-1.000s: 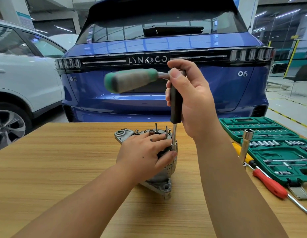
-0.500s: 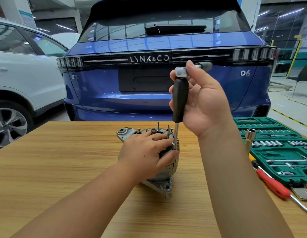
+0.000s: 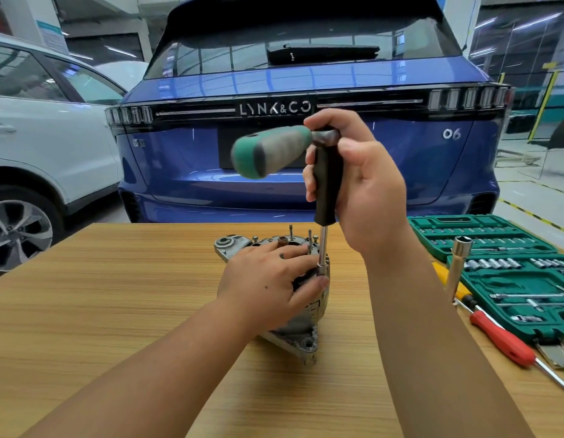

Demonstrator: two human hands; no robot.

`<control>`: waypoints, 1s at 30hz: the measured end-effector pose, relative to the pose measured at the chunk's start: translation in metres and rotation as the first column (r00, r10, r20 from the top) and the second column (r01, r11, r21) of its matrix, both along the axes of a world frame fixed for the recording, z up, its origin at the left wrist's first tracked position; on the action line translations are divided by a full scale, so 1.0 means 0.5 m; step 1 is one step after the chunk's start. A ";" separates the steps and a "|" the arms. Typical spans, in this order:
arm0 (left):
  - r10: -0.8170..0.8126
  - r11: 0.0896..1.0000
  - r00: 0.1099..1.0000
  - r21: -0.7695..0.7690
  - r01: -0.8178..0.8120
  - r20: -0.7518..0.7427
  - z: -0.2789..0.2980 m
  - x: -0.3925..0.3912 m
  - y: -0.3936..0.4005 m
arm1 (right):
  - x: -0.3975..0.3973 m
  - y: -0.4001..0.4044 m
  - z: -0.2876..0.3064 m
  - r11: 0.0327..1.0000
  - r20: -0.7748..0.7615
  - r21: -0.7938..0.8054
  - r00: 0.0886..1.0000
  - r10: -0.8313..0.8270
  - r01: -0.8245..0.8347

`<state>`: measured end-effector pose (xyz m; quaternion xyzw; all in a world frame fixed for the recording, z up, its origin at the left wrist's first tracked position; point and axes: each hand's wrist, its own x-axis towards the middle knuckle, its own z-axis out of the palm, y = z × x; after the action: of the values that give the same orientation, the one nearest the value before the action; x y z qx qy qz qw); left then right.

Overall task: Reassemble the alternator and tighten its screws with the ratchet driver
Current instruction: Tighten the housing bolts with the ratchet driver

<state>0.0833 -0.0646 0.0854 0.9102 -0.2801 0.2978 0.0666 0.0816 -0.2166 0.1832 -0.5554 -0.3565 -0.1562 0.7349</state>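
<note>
The grey metal alternator [image 3: 293, 338] stands on the wooden table [image 3: 116, 295], studs sticking up from its top. My left hand [image 3: 268, 286] grips its upper body from the left and hides most of it. My right hand [image 3: 362, 184] grips the ratchet driver [image 3: 326, 188], whose black vertical shaft ends in a thin steel socket seated at the alternator's right top edge. Its green and grey handle [image 3: 268, 151] points left, blurred by motion.
An open green socket set case [image 3: 511, 270] lies at the right, with a steel socket tube [image 3: 459, 263], a yellow-handled tool [image 3: 445, 276] and a red-handled screwdriver [image 3: 501, 341] beside it. A blue car [image 3: 306, 90] and a white car [image 3: 37, 137] stand behind the table.
The ratchet's green handle swung away behind my right hand half a second ago and is now back pointing left. My left hand has stayed on the alternator.
</note>
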 end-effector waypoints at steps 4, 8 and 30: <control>-0.010 1.000 1.000 -0.008 0.011 0.014 -0.002 0.001 0.000 | -0.003 0.002 0.000 0.998 0.022 0.001 0.998 -0.056 0.056; 0.002 1.000 1.000 0.002 -0.002 -0.022 0.000 -0.002 -0.001 | -0.010 0.007 0.001 0.965 0.045 0.003 0.964 -0.264 0.264; 0.014 1.000 1.000 0.006 -0.014 -0.027 0.002 -0.003 -0.001 | -0.010 0.007 -0.002 0.945 0.147 -0.081 0.941 -0.304 0.318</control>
<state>0.0816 -0.0649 0.0864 0.9162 -0.2735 0.2852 0.0658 0.0765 -0.2132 0.1820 -0.6304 -0.3198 -0.2885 0.6459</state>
